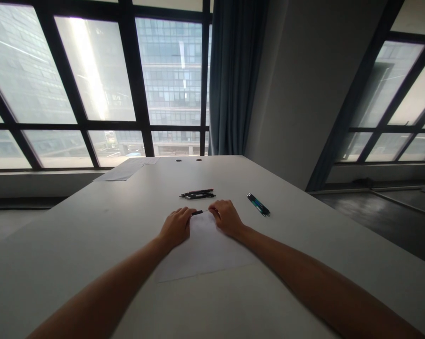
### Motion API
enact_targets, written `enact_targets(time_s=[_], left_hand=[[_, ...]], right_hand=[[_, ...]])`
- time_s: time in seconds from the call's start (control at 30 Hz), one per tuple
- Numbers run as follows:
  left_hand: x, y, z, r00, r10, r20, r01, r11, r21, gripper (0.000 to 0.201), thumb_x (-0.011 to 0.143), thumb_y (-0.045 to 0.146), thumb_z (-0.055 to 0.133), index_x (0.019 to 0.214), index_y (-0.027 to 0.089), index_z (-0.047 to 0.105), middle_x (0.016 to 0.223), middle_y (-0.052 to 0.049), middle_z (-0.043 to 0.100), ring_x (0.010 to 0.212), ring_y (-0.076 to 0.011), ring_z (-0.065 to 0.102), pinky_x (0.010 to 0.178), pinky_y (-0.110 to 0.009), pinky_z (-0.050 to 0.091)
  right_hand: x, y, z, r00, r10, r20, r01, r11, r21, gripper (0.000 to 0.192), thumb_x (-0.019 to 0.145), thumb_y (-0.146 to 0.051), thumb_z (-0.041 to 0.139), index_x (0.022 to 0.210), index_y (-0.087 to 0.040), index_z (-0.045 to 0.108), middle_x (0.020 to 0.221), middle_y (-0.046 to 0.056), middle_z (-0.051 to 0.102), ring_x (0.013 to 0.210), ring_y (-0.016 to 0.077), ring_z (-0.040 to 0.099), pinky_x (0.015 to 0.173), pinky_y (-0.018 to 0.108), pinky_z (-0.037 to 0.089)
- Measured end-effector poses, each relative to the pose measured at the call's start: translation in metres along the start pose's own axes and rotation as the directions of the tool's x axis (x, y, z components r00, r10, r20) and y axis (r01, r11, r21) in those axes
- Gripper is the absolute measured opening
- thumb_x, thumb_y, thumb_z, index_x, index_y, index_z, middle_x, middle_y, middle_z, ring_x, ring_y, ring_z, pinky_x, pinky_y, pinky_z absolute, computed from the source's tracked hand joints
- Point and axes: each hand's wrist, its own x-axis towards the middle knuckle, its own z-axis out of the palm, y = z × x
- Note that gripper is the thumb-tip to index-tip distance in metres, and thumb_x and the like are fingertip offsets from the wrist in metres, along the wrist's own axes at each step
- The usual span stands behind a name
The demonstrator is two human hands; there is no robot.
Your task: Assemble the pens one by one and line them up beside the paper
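Observation:
My left hand (177, 227) is closed around a slim black pen or mechanical pencil (197, 213), whose end points right, out past the fingertips. Facing it, my right hand (225, 217) pinches at the pen's thin, pale tip. Whatever lies between the right fingertips is too small to make out. Both hands rest over a white sheet of paper (201, 261). Just beyond them lies a small bunch of black pens (197, 194), one with a reddish end. To the right of my right hand lie several blue-green and dark pens (258, 205), side by side at a slant.
The white table (92, 226) stretches away toward the windows. More paper sheets (122, 170) lie at its far left edge. Two dark round grommets (199, 160) sit near the far end. A blue curtain (233, 80) and a wall stand behind.

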Motion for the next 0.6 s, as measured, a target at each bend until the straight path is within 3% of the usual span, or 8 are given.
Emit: enact_targets(time_s=[0.6], left_hand=[[-0.0005, 0.0000, -0.0004, 0.996, 0.089, -0.011, -0.090, 0.989, -0.115, 0.036, 0.090, 0.011, 0.041, 0.120, 0.021, 0.057, 0.101, -0.008, 0.067, 0.092, -0.0210, 0.062, 0.083, -0.036, 0.053]], right_hand=[[-0.0009, -0.0052, -0.0004, 0.994, -0.106, -0.037, 0.110, 0.986, 0.127, 0.007, 0.090, -0.016, 0.057, 0.088, -0.019, 0.063, 0.084, 0.003, 0.070, 0.079, 0.0177, 0.062, 0.083, 0.035, 0.039]])
